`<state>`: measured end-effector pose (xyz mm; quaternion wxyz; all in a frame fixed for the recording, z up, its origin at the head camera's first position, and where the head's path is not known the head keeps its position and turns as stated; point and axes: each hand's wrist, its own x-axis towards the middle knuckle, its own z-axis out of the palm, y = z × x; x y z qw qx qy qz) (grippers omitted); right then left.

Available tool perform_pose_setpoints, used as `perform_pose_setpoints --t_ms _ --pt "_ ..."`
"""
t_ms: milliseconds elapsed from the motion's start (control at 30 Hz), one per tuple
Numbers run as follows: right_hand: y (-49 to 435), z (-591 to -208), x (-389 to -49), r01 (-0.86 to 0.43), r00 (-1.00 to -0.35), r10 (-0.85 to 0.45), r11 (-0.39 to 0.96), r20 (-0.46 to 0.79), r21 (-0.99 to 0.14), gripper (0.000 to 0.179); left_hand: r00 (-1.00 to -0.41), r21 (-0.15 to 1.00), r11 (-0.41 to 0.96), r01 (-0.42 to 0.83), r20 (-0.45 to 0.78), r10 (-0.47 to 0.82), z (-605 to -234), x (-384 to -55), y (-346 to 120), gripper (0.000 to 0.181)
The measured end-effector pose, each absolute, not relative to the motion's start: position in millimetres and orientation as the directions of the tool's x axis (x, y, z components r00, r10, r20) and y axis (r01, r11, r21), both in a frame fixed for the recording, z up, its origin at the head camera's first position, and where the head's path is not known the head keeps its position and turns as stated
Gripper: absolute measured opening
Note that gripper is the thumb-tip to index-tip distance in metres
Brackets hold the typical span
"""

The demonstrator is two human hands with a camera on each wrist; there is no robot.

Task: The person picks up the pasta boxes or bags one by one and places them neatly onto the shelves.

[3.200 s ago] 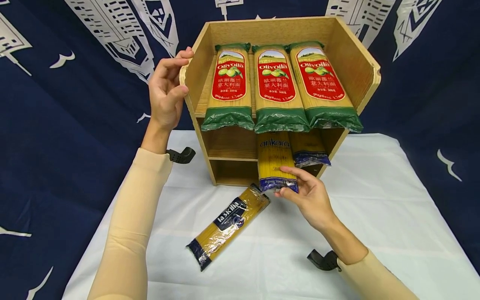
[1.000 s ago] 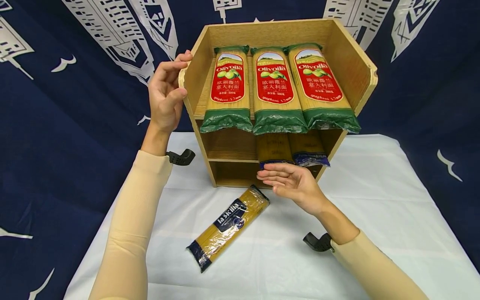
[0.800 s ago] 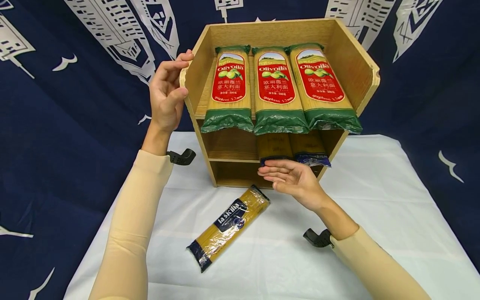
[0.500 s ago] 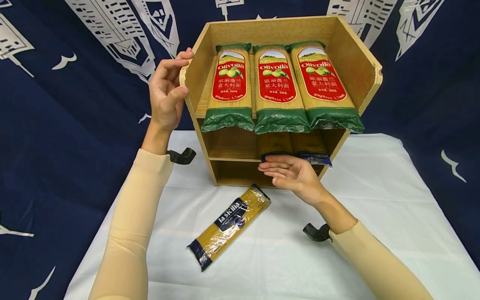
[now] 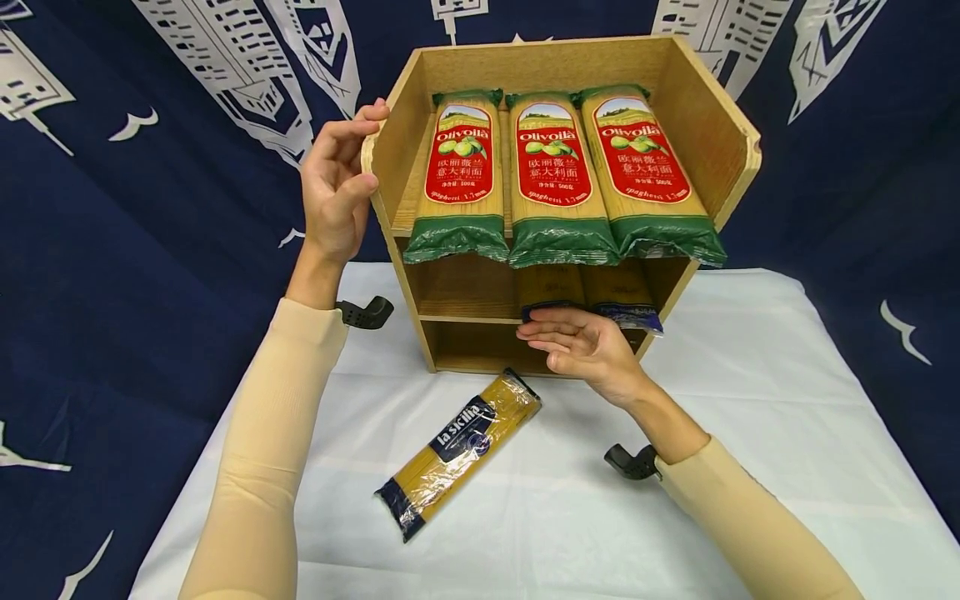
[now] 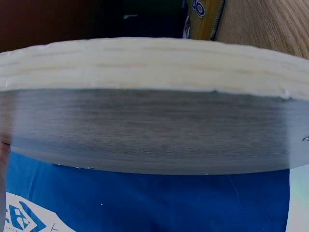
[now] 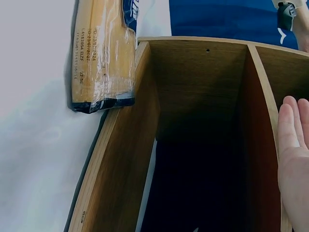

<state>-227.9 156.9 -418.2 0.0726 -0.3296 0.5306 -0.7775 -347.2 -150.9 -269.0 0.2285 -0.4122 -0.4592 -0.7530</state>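
Note:
My left hand [image 5: 336,187] grips the left side panel of the wooden shelf [image 5: 720,142], thumb on the front edge and fingers around the outside. In the left wrist view that panel's edge [image 6: 154,65] fills most of the picture. My right hand [image 5: 588,350] has straight fingers laid against the front end of a spaghetti packet [image 5: 551,287] on the middle level. A second blue-ended spaghetti packet [image 5: 618,287] lies beside it on the right, its end jutting slightly out. The right wrist view shows straight fingers [image 7: 287,130] at the middle board's edge.
Three green-ended Olivoila spaghetti packets [image 5: 551,162] lie side by side on the top level, overhanging its front. A La Sicilia spaghetti packet [image 5: 459,454] lies slanted on the white tablecloth [image 5: 540,517] before the shelf. Behind hangs a dark blue printed cloth [image 5: 150,208].
Earlier my right hand pinched the protruding end of the ankara spaghetti packet. That packet now sits deeper in the middle level, and the straightened fingers have moved up and inward. My left hand stays put.

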Motion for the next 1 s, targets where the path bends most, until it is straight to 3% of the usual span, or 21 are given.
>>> perform_pose_setpoints --t_ms 500,1000 --pt "163 -408 -210 -0.234 -0.745 -0.505 -0.413 0.435 -0.880 0.082 -0.561 0.508 -0.474 0.719 0.827 0.035 -269 -346 -151 0.049" --pt "167 -418 -197 -0.291 -0.668 -0.548 -0.431 0.504 -0.854 0.081 -0.558 0.503 -0.480 0.719 0.829 0.033 -269 -346 -150 0.049"
